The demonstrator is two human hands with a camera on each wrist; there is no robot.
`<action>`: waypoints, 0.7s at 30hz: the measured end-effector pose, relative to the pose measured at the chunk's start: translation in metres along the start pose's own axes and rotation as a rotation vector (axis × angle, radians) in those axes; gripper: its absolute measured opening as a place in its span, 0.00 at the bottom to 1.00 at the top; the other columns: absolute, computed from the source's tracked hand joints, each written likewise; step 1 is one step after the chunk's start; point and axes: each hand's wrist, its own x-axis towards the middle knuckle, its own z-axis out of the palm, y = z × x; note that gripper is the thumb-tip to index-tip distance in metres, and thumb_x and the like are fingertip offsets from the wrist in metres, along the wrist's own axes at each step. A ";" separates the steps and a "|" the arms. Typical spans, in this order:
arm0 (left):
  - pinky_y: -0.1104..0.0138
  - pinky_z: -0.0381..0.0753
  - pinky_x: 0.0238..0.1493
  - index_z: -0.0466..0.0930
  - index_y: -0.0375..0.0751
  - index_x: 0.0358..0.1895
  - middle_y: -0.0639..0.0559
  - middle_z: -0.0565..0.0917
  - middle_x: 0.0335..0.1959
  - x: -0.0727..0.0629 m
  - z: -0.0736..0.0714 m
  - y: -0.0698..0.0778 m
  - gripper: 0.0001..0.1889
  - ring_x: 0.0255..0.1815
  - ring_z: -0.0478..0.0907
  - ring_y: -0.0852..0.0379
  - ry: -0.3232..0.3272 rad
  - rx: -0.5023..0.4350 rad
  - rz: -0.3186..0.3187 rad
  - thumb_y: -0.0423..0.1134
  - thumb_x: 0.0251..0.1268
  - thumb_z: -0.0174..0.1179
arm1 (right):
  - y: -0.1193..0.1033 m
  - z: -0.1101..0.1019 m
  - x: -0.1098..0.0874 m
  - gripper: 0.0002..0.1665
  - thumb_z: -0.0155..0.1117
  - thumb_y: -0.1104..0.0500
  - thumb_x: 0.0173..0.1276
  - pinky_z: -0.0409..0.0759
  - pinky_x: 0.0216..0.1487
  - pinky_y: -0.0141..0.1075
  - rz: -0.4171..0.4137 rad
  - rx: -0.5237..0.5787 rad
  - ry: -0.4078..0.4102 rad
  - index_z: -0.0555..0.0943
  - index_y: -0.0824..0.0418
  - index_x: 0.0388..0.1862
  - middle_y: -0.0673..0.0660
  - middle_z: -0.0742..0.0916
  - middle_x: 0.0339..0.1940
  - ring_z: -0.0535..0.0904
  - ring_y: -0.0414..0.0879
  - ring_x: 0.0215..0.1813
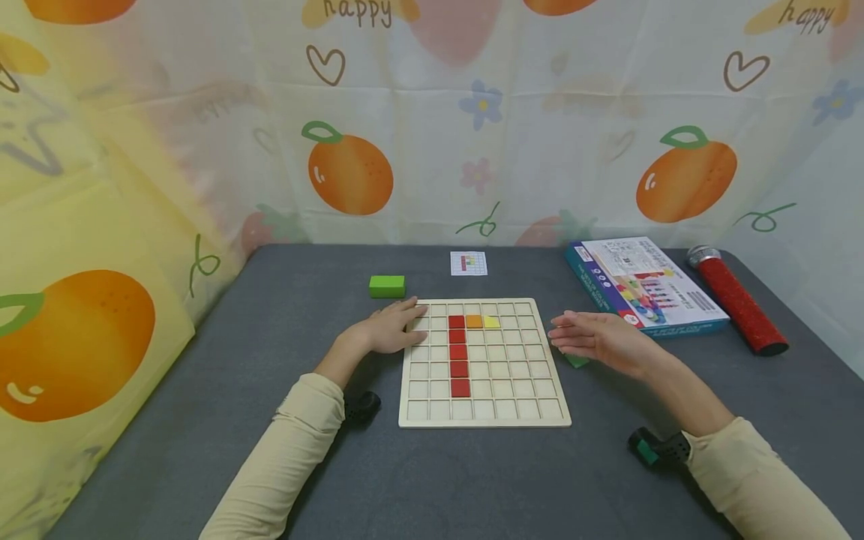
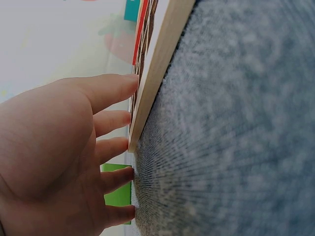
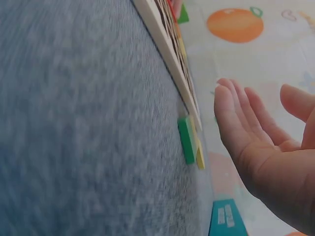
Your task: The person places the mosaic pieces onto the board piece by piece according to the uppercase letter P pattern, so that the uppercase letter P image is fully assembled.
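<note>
A wooden grid board [image 1: 486, 425] lies flat on the table. In it, several red squares [image 1: 459, 351] form a column, with an orange square [image 1: 475, 322] and a yellow square [image 1: 491, 322] beside the top one. My left hand [image 1: 388, 328] rests at the board's upper left edge, fingers spread and thumb on the rim in the left wrist view. To the right of the board, my right hand [image 1: 610, 341] is held above the table with straight fingers and nothing in it. Partly hidden beneath it is a green piece [image 3: 187, 140], with a yellow piece [image 3: 200, 155] just behind.
Behind the left hand stands a green block [image 1: 387, 286]. A small printed pattern card [image 1: 469, 263] lies beyond the board. At the back right are a blue game box [image 1: 648, 285] and a red microphone [image 1: 739, 304]. A printed cloth [image 1: 418, 165] hangs behind the table.
</note>
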 end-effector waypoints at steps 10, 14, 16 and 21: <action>0.42 0.47 0.67 0.53 0.39 0.75 0.38 0.48 0.75 0.002 0.000 0.000 0.32 0.74 0.44 0.40 0.003 0.005 0.002 0.49 0.74 0.47 | 0.003 -0.015 -0.003 0.35 0.47 0.50 0.78 0.74 0.56 0.40 -0.030 -0.091 0.010 0.61 0.79 0.67 0.65 0.81 0.55 0.80 0.49 0.55; 0.42 0.47 0.67 0.53 0.39 0.75 0.38 0.49 0.75 0.002 0.001 -0.001 0.32 0.74 0.45 0.40 0.006 0.008 0.001 0.49 0.74 0.47 | 0.004 -0.023 -0.005 0.36 0.47 0.50 0.78 0.75 0.55 0.38 -0.020 -0.146 0.036 0.59 0.80 0.68 0.63 0.81 0.54 0.80 0.46 0.53; 0.42 0.47 0.67 0.53 0.38 0.75 0.38 0.48 0.75 0.002 0.001 -0.001 0.32 0.74 0.44 0.39 0.003 0.006 0.000 0.50 0.74 0.47 | 0.003 -0.027 -0.007 0.36 0.47 0.51 0.78 0.76 0.54 0.37 -0.008 -0.161 0.046 0.58 0.79 0.68 0.62 0.82 0.53 0.81 0.45 0.52; 0.41 0.46 0.67 0.52 0.38 0.75 0.38 0.48 0.75 0.001 0.001 -0.001 0.33 0.74 0.44 0.39 -0.003 0.001 -0.004 0.50 0.74 0.47 | -0.002 -0.034 -0.014 0.34 0.47 0.52 0.78 0.76 0.53 0.37 0.010 -0.198 0.042 0.58 0.80 0.68 0.60 0.83 0.52 0.81 0.45 0.50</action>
